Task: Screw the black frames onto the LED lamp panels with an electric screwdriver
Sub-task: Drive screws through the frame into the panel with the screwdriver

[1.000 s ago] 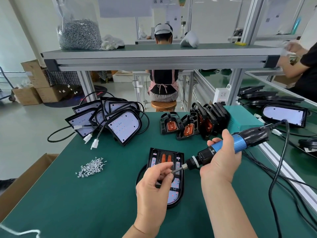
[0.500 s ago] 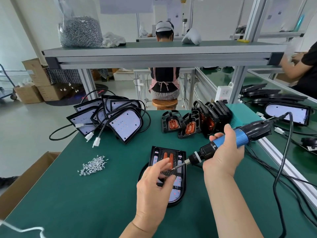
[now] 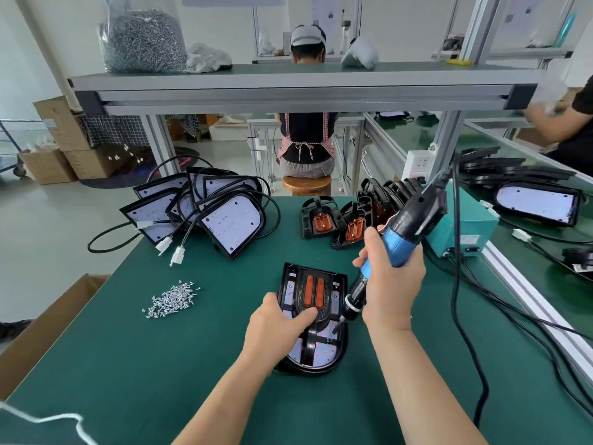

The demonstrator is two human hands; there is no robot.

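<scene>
Looking like early days: right hand (image 3: 391, 284) gripping the screwdriver (image 3: 407, 226), bit down on the frame (image 3: 313, 295), left hand (image 3: 276, 329) clamping the near panel (image 3: 324, 354), far panels (image 3: 231, 226) and frames (image 3: 321, 220) waiting.

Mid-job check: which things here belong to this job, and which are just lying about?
Job: electric screwdriver, black frame, lamp panel, loose screws, spare panels, spare frames.
Lying about: white cloth on the shelf, cardboard boxes.
</scene>
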